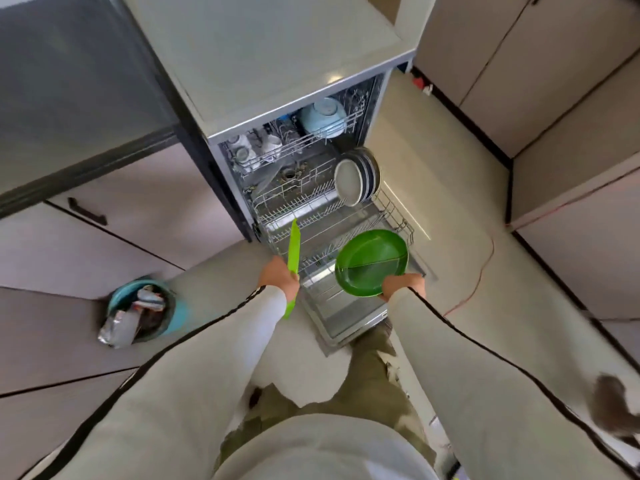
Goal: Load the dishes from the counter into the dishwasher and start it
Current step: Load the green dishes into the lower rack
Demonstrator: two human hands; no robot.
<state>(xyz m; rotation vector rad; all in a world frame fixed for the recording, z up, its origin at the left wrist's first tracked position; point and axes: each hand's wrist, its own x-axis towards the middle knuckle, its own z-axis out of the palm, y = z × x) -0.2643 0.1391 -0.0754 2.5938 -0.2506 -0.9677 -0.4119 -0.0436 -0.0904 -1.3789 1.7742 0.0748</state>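
The dishwasher (pixel 239 199) stands open under the counter (pixel 277 46), with its lower rack (pixel 346 220) pulled out over the lowered door (pixel 346 317). My left hand (pixel 278 277) grips a light green plate (pixel 293 251), seen edge-on, above the rack's left side. My right hand (pixel 403 284) holds a dark green divided plate (pixel 372 261) by its near rim, face up over the rack's front right. Several grey plates (pixel 356 178) stand upright at the rack's far right. The upper rack (pixel 294 140) holds a light blue bowl (pixel 323 117) and white cups (pixel 256 148).
A teal bin (pixel 143 311) full of rubbish stands on the floor to the left. Cabinet doors (pixel 104 237) run along the left and the right. An orange cable (pixel 481 271) lies on the floor to the right of the door.
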